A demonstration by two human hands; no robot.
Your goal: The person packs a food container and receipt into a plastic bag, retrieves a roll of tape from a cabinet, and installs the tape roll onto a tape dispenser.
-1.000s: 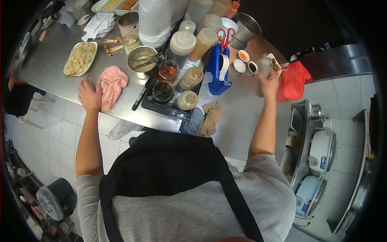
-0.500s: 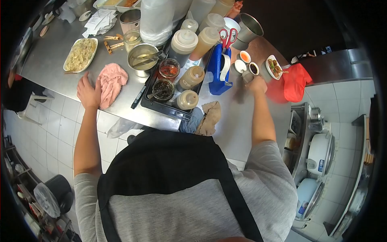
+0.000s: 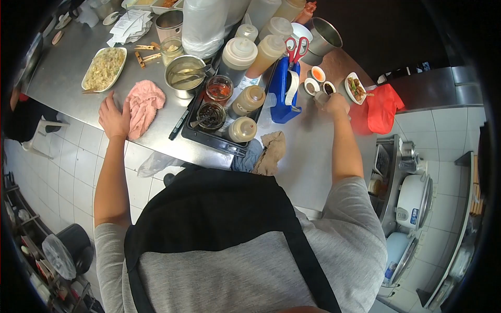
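Steadily, you stand at the metal desk in a black apron and grey shirt, arms reaching forward to either side. Your right hand curls its fingers around a small see-through container, much of it hidden by the grip, at the right of the desk. It sits at the near side of a cup of dark sauce; just left and far of that stand a pale cup and a cup of orange sauce. To the right lies an oval white dish of food, beside a bright red cloth or bag.

Across the scene, your left hand rests on the desk's near edge, fingers loosely spread with no object visible in them, the thumb at the side of a crumpled pink cloth. Farther off on the left sits a white dish of rice. Between your arms, a black tray carries jars and squeeze bottles, with a blue tape dispenser to its right.
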